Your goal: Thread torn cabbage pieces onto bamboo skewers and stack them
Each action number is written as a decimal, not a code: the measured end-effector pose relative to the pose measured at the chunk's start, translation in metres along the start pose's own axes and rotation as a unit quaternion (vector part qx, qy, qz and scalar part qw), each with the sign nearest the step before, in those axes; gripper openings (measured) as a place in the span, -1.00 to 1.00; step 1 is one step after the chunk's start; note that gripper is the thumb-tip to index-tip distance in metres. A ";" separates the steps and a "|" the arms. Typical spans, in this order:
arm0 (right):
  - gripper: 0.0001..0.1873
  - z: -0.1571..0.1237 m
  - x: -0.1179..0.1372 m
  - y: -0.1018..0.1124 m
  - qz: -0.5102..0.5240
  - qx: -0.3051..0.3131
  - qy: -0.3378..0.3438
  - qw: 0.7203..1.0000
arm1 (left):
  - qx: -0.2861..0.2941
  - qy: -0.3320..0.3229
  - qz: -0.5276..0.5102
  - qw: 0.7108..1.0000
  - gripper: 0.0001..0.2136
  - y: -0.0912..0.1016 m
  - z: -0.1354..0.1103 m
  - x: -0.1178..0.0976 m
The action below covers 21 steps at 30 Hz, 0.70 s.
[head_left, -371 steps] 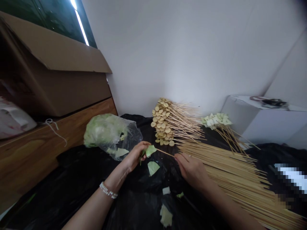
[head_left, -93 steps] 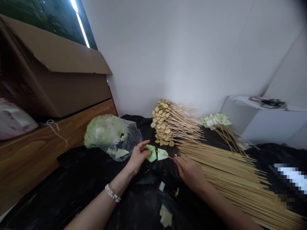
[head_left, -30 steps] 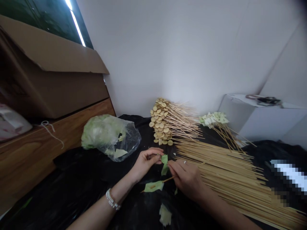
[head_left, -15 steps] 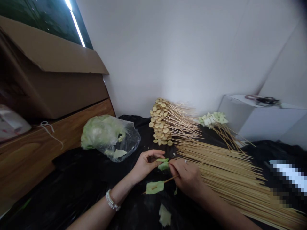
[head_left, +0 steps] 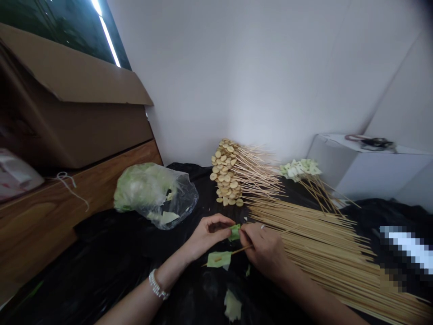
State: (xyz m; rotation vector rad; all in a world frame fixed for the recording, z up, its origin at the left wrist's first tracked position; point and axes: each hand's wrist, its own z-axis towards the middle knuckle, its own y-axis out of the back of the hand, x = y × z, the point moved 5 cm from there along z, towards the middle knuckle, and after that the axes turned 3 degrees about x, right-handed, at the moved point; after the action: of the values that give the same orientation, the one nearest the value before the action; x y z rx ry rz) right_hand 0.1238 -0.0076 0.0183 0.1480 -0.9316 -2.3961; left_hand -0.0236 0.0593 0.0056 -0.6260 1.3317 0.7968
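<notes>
At lower center, pinched between finger and thumb of the left hand [head_left: 212,234], a green leaf [head_left: 234,232], with its other edge at the fingertips of the right hand [head_left: 264,247]. Gripped also in the right hand: a stick [head_left: 241,249], slanting down to the left through one pale piece [head_left: 223,257], so apparently only part filled. Below, on the black sheet [head_left: 111,253], a loose scrap [head_left: 232,306].

Farther out, seemingly done: above the hands, a big stack of slice skewers [head_left: 226,174]; right of center, a small bunch of leaf skewers [head_left: 301,169]. Seemingly left: many bare sticks [head_left: 318,248] across the lower right, plus plenty of cabbage [head_left: 137,185] inside the clear bag [head_left: 186,187] at center left.
</notes>
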 end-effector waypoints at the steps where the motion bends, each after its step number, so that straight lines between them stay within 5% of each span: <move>1: -0.76 0.000 0.000 -0.001 0.002 0.002 -0.004 1.000 | 0.002 0.005 -0.013 1.000 -0.74 -0.001 0.000 0.003; 11: -0.81 0.001 -0.012 0.001 -0.027 0.009 -0.057 0.998 | -0.155 0.060 -0.043 0.985 -0.76 0.021 0.005 0.021; 17: -0.74 0.000 -0.027 -0.006 -0.037 0.092 -0.166 0.981 | -0.223 0.068 -0.160 0.959 -0.69 0.041 0.005 0.025; 21: -0.82 0.000 -0.024 -0.010 0.004 0.118 -0.150 0.982 | -0.260 0.068 -0.190 0.944 -0.62 0.047 0.005 0.029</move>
State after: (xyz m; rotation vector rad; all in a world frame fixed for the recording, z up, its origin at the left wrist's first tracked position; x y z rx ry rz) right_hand 0.1394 0.0111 0.0099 -0.1323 -1.3520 -2.3333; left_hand -0.0565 0.0959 -0.0206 -1.3351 1.0701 0.7960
